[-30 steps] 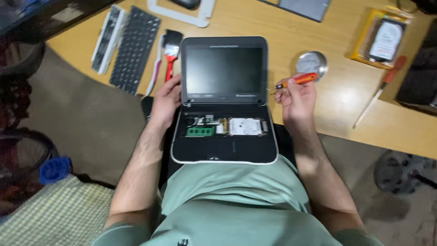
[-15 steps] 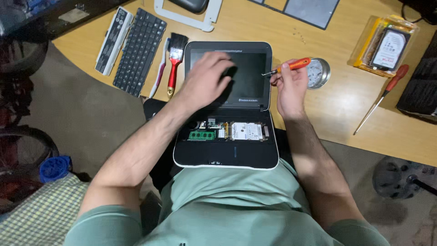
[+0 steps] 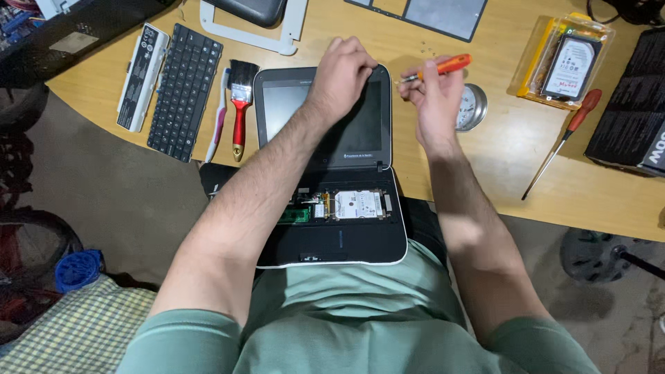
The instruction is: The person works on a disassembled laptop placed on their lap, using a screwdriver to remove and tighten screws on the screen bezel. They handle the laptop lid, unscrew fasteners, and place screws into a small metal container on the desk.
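Your left hand lies over the top edge of the laptop lid, its fingers curled down against the rim near the upper right corner of the dark screen. Your right hand is raised just right of the lid, fingers clamped on an orange screwdriver, whose tip points left toward your left hand. The laptop sits open on your lap, lid leaning back onto the edge of the bench. Its base has the keyboard removed, so a hard drive and a green memory board show inside.

Just behind your right hand a round metal tin rests on the bench. Further right lie a red screwdriver and a second drive in a yellow packet. Left of the laptop are a red brush, a toothbrush beside it, the loose keyboard and a white battery. A white bezel frame lies beyond the lid.
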